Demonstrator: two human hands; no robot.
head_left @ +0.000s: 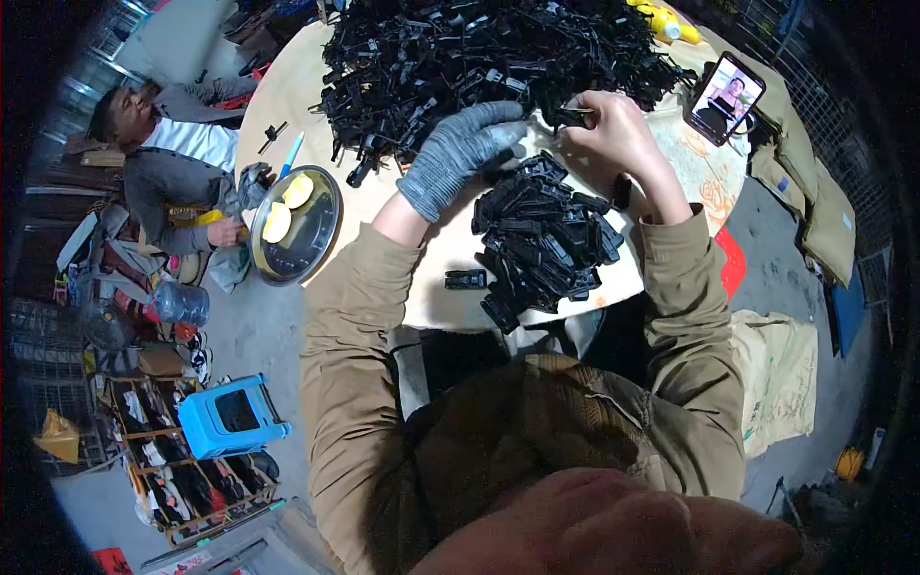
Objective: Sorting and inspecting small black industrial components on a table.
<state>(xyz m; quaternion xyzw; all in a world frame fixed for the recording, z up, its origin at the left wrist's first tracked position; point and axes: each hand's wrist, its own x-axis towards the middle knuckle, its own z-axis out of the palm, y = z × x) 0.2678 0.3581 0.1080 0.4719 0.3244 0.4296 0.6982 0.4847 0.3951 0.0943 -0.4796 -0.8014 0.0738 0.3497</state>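
Observation:
My left hand [465, 153], in a grey knitted glove, reaches over the table with its fingers stretched out and the thumb apart. Nothing shows clearly between them. My bare right hand [615, 134] is closed in a pinch on a small black plastic part [567, 118], partly hidden by the fingers. Beyond both hands spreads a large heap of loose black plastic parts [431, 57]. Nearer to me, between my forearms, lies a smaller pile of black clip-like pieces [546, 240]. One separate black piece [466, 279] rests left of that pile, and another [621, 191] is beside my right wrist.
A round metal tray [331, 235] with yellow-white pieces sits at the table's left edge, near a blue pen-like tool [292, 154]. A lit phone [725, 98] stands at the right. Another person [172, 163] sits at left. A blue stool [230, 419] and sacks [781, 379] are on the floor.

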